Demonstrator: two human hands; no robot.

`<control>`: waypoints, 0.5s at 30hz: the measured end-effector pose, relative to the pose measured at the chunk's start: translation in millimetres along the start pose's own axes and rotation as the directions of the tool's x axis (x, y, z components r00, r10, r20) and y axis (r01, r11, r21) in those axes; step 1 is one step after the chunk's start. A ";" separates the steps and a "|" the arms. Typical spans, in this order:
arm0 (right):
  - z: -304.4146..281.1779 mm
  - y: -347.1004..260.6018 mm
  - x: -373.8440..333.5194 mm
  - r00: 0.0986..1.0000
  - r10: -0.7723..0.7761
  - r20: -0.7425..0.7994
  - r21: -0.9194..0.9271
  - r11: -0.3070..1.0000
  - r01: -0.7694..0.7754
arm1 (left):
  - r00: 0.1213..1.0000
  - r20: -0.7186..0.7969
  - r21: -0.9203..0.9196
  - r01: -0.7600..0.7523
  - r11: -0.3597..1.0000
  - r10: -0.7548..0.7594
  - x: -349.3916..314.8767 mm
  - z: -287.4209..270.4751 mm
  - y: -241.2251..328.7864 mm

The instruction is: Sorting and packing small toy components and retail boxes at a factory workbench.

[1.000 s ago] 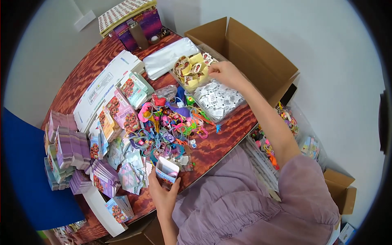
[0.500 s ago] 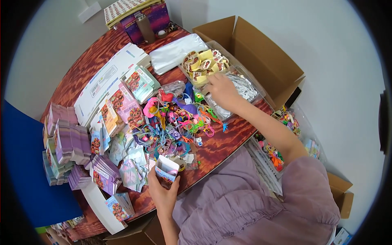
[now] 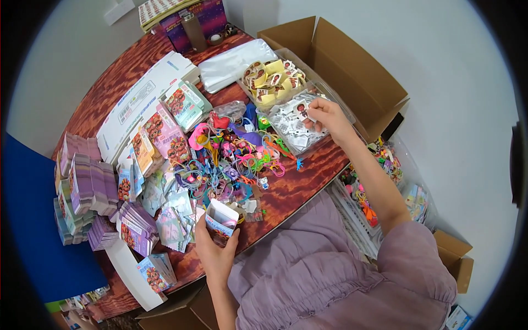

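Down low, the left hand (image 3: 216, 248) was wrapped around a little blue box (image 3: 220, 227), thumb on one side and fingers on the other. The box's top was open, with its white flap up, and something pink showed inside.

Up and to the right, the right hand (image 3: 329, 120) was pinching — thumb against fingers — a small white piece (image 3: 302, 110) with a picture on it. Right under that hand was a clear tray (image 3: 314, 145) full of white pieces (image 3: 289, 125). Just past them, farther from the hand, yellow pieces (image 3: 275, 82) lay in a heap. A big brown box (image 3: 352, 77) stood open behind the right hand.

Between the two hands, a messy pile of bright toys (image 3: 234, 157) lay on the red and dark table (image 3: 286, 199). Shiny packets (image 3: 175, 223) were just left of the left hand, and purple stacks (image 3: 91, 187) sat farther left. Nearer, below and left of that hand, was a small stack of blue packs (image 3: 155, 273). Far beyond both hands — near the table's back edge — stood a brown bottle (image 3: 193, 33).
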State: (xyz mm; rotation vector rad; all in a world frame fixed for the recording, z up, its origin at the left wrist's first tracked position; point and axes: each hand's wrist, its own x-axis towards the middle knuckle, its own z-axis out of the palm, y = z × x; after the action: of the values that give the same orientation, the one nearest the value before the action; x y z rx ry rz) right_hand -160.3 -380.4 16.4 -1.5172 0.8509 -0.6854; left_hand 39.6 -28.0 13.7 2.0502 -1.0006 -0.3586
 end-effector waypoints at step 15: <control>83.5 -40.6 -63.1 0.933 0.114 0.343 -0.020 0.993 -0.114 | 0.983 0.049 0.210 -0.181 0.961 0.175 8.7 18.1 22.7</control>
State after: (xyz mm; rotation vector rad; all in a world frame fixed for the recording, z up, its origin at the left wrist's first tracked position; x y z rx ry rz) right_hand -121.9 -280.4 49.7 -1.5171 0.6646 -0.3202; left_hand 23.2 -52.6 20.5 2.1279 -1.2788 -0.1940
